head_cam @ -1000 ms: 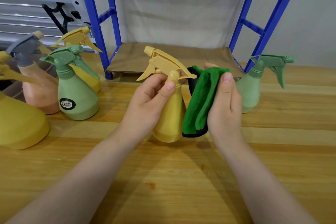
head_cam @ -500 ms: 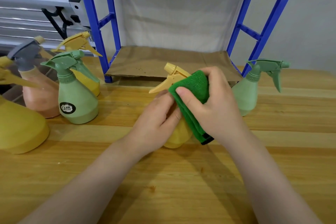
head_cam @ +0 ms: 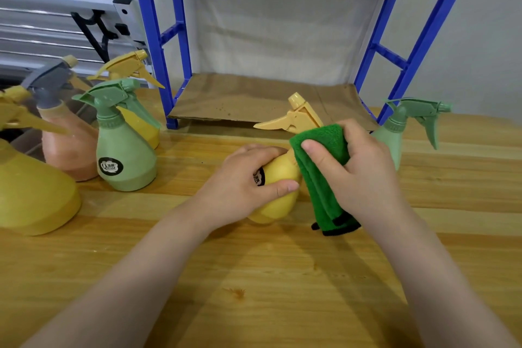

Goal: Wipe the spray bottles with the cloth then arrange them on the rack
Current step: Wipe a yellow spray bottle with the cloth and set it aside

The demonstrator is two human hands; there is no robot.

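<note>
Yellow spray bottle (head_cam: 279,178) at table centre, tilted right, base near, nozzle pointing left. Gripped round the body by left hand (head_cam: 243,186), fingers curled. Green cloth (head_cam: 322,175) clamped by right hand (head_cam: 364,175) over the bottle's neck, just under the trigger head. Step in hand: wiping, probably neck and shoulder. Next likely: turn bottle in left hand, cover lower body and base, then stand it on rack shelf (head_cam: 254,99) at far centre. Green bottle (head_cam: 395,133) just right of rack. Four or five more bottles grouped far left, green one (head_cam: 124,158) nearest. Rack shelf holds none yet.
</note>
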